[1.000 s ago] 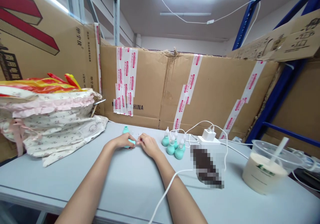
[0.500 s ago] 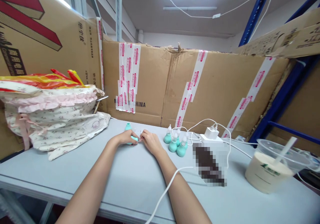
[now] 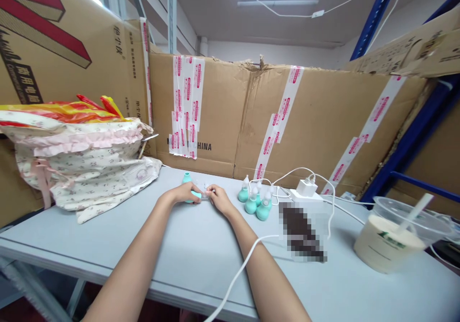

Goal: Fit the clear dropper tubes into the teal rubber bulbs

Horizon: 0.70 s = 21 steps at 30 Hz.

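Note:
My left hand (image 3: pixel 182 193) is closed around a teal rubber squeeze bulb (image 3: pixel 196 195), part of which shows beyond the fingers. Facing it, my right hand (image 3: pixel 219 200) pinches a small clear piece at the bulb's right end; the fingers hide most of that piece. Another teal bulb (image 3: pixel 186 178) stands upright just behind my left hand. Small clear parts (image 3: pixel 205 186) lie on the table behind the fingertips, too small to make out well. To the right of my right hand stand several teal bulb aspirators (image 3: pixel 263 211) with clear pointed tips.
A white charger and power strip (image 3: pixel 306 192) with cables sit at the back right. One white cable (image 3: pixel 247 259) crosses over my right forearm. A drink cup with a straw (image 3: pixel 386 245) stands right, a floral cloth bag (image 3: pixel 104 178) left. Cardboard (image 3: pixel 215 106) walls the back.
My right hand has turned slightly and its fingers have drawn back a little from the bulb, showing more of the clear parts. The left hand keeps its hold. The whole view has shifted slightly.

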{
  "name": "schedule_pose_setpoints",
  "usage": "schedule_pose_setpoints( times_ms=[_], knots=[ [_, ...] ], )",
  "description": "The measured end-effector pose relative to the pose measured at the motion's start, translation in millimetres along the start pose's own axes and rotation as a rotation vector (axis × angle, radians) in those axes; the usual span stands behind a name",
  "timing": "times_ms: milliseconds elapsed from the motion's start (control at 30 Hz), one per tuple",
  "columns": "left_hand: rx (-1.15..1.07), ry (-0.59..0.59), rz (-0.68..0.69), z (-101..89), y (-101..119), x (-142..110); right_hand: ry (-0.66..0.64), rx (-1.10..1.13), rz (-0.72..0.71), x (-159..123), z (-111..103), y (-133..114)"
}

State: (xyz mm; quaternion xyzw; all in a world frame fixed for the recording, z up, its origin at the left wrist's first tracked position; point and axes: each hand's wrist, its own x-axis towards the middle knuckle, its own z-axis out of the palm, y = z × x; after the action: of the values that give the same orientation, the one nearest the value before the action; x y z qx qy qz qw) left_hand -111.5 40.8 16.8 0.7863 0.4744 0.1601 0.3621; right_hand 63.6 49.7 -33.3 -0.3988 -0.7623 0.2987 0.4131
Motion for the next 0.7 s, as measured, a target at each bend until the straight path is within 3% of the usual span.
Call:
schedule_pose_setpoints(
  times_ms=[133, 233, 300, 367, 533, 600, 700],
  knots=[
    [-0.013, 0.022, 0.006, 1.0, -2.3, 0.0, 0.044, 0.308, 0.122, 8.4, -2.3, 2.3],
    [-0.051, 0.043, 0.0, 1.4, -0.9, -0.7, 0.274, 0.434, 0.154, 13.5, -16.5, -2.3],
    [-0.128, 0.078, 0.068, -0.3, 3.2, -1.8, 0.424, 0.342, 0.119, 12.4, -26.1, -5.8],
    [-0.222, 0.209, 0.159, -4.4, 8.0, -2.7, 0.495, 0.134, 0.072, 7.5, -30.8, -9.2],
    [-0.445, 0.715, 0.209, -18.1, 7.1, -1.1, 0.352, -0.368, -0.05, -2.8, -19.9, -19.8],
    [-0.495, 0.823, 0.182, -21.1, 1.3, 1.8, 0.272, -0.49, -0.099, 1.9, -13.1, -24.2],
    [-0.526, 0.87, 0.169, -22.2, -7.5, 7.3, 0.151, -0.669, -0.147, 18.8, -6.0, -30.5]
  ],
)
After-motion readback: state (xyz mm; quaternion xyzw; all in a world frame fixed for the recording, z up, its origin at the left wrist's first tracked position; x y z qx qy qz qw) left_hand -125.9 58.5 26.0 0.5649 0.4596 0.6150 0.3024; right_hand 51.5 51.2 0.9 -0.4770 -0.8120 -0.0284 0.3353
